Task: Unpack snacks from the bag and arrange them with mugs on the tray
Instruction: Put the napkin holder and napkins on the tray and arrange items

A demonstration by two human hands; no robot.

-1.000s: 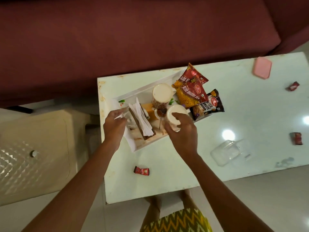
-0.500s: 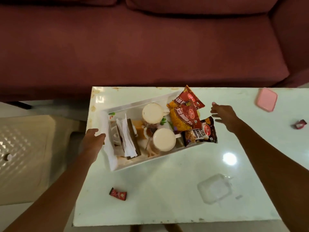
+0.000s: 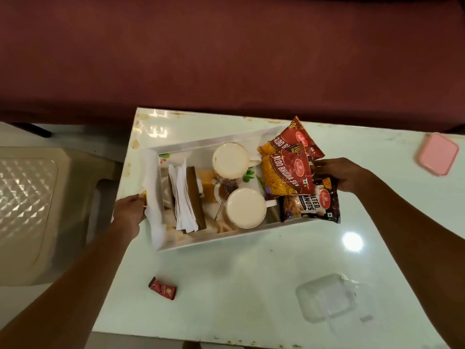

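A white tray (image 3: pixel 201 144) sits on the pale table's left half. Inside stand two cream mugs, one at the back (image 3: pixel 231 161) and one at the front (image 3: pixel 246 208), beside a brown holder of white napkins (image 3: pixel 183 197). Two red-and-yellow snack packets (image 3: pixel 286 172) and a dark peanut packet (image 3: pixel 312 206) lean over the tray's right end. My left hand (image 3: pixel 129 214) grips the tray's left rim. My right hand (image 3: pixel 337 173) is at the tray's right end, fingers against the packets; the rim there is hidden under them.
A small red sachet (image 3: pixel 162 288) lies near the table's front left. A clear plastic lid (image 3: pixel 327 299) rests front right, a pink box (image 3: pixel 437 153) far right. A maroon sofa (image 3: pixel 226 59) runs behind the table; a beige plastic stool (image 3: pixel 32 202) stands left.
My right hand left the front mug, swung out and came in against the packets at the tray's right end. My left hand moved from the napkins to the tray's left rim.
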